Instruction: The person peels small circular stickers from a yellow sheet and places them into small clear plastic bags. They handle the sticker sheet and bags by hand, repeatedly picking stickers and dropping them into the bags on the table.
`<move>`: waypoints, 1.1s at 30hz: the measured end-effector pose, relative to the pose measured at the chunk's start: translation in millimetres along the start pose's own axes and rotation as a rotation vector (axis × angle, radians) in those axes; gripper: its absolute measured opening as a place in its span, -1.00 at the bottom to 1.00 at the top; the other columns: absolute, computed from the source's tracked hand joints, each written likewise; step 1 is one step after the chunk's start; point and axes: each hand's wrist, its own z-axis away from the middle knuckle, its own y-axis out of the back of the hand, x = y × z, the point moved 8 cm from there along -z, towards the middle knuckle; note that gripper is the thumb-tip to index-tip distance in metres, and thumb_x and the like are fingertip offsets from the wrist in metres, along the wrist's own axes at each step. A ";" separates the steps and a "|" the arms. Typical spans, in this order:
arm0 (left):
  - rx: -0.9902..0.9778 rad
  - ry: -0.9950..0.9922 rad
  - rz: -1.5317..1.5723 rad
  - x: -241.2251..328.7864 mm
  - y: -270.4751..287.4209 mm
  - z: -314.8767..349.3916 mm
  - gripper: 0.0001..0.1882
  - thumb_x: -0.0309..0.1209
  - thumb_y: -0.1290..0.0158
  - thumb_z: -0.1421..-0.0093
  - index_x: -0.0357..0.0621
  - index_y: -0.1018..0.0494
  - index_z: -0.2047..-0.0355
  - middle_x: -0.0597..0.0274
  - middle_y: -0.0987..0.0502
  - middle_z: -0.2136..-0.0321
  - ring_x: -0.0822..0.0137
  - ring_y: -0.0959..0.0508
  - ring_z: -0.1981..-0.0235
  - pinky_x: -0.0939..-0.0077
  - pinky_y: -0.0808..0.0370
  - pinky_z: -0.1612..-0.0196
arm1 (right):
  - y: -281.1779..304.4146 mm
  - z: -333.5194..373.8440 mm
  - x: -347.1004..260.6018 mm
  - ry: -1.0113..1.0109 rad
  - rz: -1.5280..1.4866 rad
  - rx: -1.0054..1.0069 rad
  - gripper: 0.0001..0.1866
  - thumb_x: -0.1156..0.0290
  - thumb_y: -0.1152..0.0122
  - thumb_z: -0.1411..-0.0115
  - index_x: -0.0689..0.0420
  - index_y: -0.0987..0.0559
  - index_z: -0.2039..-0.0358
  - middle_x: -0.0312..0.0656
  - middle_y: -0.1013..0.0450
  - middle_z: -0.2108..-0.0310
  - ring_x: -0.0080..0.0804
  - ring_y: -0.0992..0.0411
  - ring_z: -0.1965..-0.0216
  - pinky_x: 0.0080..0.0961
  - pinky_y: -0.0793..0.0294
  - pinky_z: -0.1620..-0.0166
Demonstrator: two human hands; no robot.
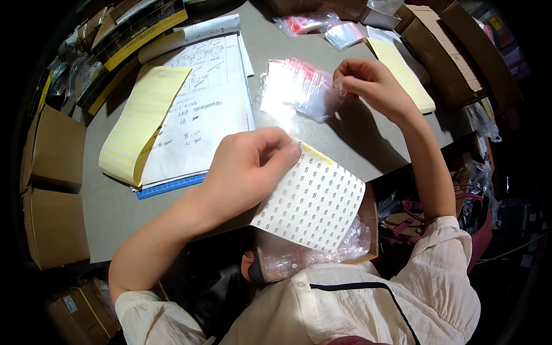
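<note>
My left hand (247, 164) pinches the upper left edge of a white sticker sheet (313, 198) between thumb and fingers. Rows of small printed labels cover it, and a yellow strip of backing shows along its top where labels are gone. Beyond the sheet, a fanned pile of clear zip bags (302, 89) with red edges lies on the table. My right hand (374, 83) is closed at the pile's right side, its fingertips pinching the edge of a bag. Whether a small label is also between those fingers is too fine to see.
An open cardboard box (371, 238) with bagged items (284, 259) is at my lap, under the sheet. Left on the grey table (109, 213) are a clipboard with papers (198, 126) and a yellow label sheet (146, 115). More bags (345, 35) and yellow sheets (405, 77) lie at the far right.
</note>
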 end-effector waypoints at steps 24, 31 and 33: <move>-0.056 -0.041 -0.021 0.7 -7.0 2.0 -0.75 -0.32 -0.16 -0.46 -0.32 -0.55 0.23 0.35 -0.61 0.37 0.60 -0.52 0.31 0.64 -0.49 0.22 | 0.0 57.3 12.7 -0.040 0.416 0.139 -0.78 0.34 -0.34 -0.33 0.26 -0.60 0.27 -0.30 -0.49 0.50 -0.61 -0.43 0.44 -0.60 -0.40 0.36; -0.058 -0.076 0.004 1.3 -5.3 3.3 -0.75 -0.33 -0.17 -0.44 -0.33 -0.57 0.24 0.36 -0.60 0.38 0.61 -0.53 0.31 0.65 -0.48 0.23 | 1.6 79.6 11.3 -0.359 0.487 -0.135 -0.52 0.06 -0.55 -0.20 0.27 -0.61 0.28 -0.28 -0.49 0.54 -0.51 -0.39 0.56 -0.44 -0.38 0.45; -0.089 -0.058 0.003 0.2 -5.7 2.6 -0.75 -0.34 -0.19 -0.43 -0.34 -0.58 0.26 0.36 -0.61 0.39 0.61 -0.53 0.32 0.65 -0.47 0.23 | -19.3 87.6 -9.5 -0.292 0.551 -0.301 -0.53 0.07 -0.56 -0.19 0.26 -0.61 0.28 -0.28 -0.46 0.57 -0.53 -0.35 0.56 -0.48 -0.32 0.47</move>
